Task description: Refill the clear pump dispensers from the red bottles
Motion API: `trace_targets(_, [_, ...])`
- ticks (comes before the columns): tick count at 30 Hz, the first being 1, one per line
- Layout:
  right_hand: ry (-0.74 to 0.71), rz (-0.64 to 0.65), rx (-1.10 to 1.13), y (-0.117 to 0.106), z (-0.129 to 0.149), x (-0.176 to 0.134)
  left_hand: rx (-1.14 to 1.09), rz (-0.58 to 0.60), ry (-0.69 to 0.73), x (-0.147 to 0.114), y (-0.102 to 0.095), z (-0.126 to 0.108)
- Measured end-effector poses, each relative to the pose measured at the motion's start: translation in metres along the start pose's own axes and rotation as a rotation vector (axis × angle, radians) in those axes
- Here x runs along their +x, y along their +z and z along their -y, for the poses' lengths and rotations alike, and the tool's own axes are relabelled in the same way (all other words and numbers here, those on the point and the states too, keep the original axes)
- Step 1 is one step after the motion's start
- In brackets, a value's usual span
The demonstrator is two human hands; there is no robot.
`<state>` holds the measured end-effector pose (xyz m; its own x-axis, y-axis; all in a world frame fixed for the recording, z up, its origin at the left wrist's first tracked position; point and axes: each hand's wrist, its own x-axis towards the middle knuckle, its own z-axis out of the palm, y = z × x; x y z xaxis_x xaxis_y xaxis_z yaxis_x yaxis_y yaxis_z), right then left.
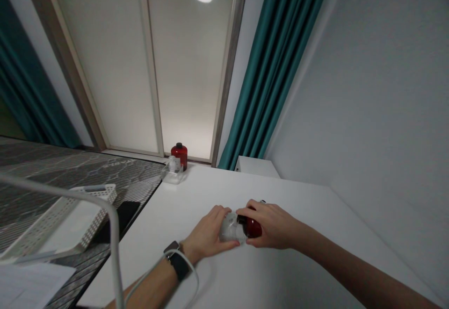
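Note:
My left hand [208,234] is wrapped round a clear, see-through container [229,227] above the white table. Its exact kind is hard to make out. Against its right side is a small dark red bottle [253,229] with a black cap [241,219], tilted toward the clear container. My right hand [271,225] grips this bottle from the right, its fingers over the top and its thumb below. Both hands are close together, and they hide parts of the two things. Whether the bottle and container touch cannot be told.
At the table's far left corner, another red bottle [179,154] with a black cap stands behind a clear tray [171,178] holding a whitish item. Lower left are a white perforated basket [75,225], a black flat object [122,215] and paper [33,281]. A white cable [114,234] crosses the left side.

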<state>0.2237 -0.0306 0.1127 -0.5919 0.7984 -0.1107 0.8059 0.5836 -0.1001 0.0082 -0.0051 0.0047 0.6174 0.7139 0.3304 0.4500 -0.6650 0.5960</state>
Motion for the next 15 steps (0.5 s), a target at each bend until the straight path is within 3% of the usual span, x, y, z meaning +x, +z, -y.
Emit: trace_targets(15, [-0.016, 0.036, -0.046, -0.0078, 0.0031, 0.0030, -0.025, 0.001, -0.039, -0.0006, -0.0009, -0.0028])
